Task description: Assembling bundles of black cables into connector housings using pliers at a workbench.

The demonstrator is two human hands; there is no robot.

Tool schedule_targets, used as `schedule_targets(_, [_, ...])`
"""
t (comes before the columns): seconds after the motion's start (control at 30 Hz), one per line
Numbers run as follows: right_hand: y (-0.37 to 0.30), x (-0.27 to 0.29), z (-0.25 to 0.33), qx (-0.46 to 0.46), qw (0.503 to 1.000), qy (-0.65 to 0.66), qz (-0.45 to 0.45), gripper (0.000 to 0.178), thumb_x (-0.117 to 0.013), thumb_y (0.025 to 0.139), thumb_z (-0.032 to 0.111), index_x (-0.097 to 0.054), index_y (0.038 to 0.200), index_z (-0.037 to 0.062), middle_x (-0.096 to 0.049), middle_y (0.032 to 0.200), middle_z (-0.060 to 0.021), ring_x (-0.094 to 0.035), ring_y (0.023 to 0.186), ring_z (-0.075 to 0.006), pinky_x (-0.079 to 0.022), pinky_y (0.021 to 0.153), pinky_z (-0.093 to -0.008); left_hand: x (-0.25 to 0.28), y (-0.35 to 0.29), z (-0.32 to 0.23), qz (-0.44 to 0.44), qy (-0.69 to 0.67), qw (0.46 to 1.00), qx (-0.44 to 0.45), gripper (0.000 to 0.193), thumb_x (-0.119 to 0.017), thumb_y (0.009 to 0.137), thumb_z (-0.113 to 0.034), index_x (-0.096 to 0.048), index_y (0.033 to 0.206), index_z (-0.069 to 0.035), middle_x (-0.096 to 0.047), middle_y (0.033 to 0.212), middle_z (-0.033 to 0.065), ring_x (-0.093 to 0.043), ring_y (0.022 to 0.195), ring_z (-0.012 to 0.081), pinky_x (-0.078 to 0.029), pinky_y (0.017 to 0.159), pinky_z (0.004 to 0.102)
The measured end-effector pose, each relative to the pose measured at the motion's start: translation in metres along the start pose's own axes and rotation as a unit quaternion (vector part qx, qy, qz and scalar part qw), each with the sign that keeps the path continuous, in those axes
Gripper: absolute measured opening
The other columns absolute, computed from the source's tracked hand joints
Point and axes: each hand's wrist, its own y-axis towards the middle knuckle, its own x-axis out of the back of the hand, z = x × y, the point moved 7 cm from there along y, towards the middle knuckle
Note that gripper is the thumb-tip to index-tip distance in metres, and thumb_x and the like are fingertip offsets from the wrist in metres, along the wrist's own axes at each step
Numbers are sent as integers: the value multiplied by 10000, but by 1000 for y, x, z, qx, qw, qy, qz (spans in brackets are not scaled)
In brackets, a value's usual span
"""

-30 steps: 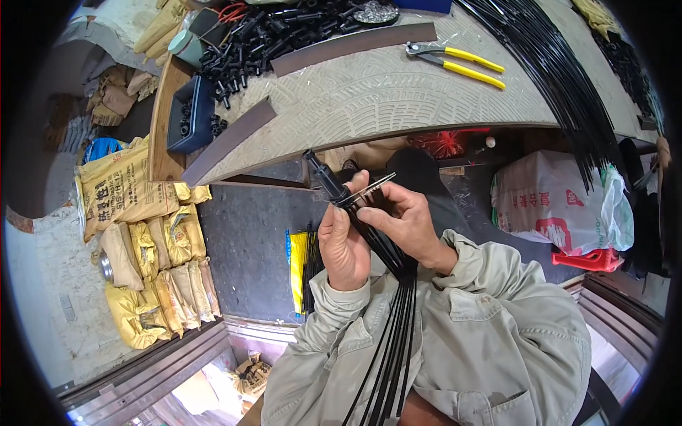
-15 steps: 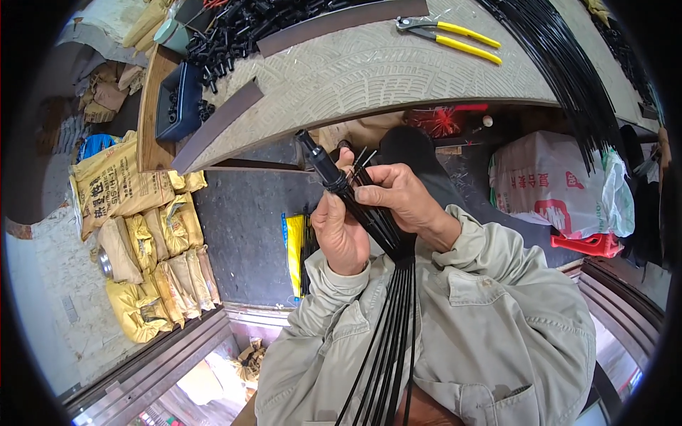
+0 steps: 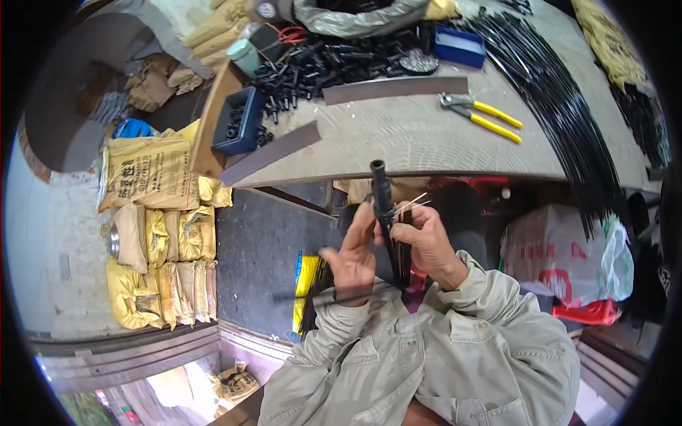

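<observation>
My right fingers [image 3: 420,217] pinch thin rods [image 3: 415,202]; left fingers [image 3: 361,223], thumb splayed, sit against the black tube [image 3: 381,187] (can't tell if gripping), which points ahead between them.

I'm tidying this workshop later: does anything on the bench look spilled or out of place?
Two things, perhaps: black fittings lie in a loose heap on the bench, some just outside the left-hand blue box, as if spilled; and on the right, long black rods overhang the bench's front edge.
</observation>
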Motion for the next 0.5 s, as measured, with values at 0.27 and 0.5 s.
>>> schedule_targets(0.27, [1, -19, 28, 230, 954, -185, -59, 60, -577, 727, -41, -532, 699, -13, -575, 870, -84, -524, 796, -133, -425, 731, -263, -38, 9, -33, -64, 215, 965, -139, 514, -585, 771, 35, -384, 1244, 40, -468, 1245, 121, -476, 1106, 180, -359, 952, 301])
schedule_targets(0.5, [-10, -22, 19, 272, 942, -198, 2, 119, -649, 757, -36, -541, 808, -27, -569, 924, -96, -544, 918, -175, -428, 802, -281, -47, -3, -56, -108, 168, 955, -220, 251, -520, 810, 49, -529, 1061, 49, -591, 1028, 94, -560, 916, 132, -433, 828, 247])
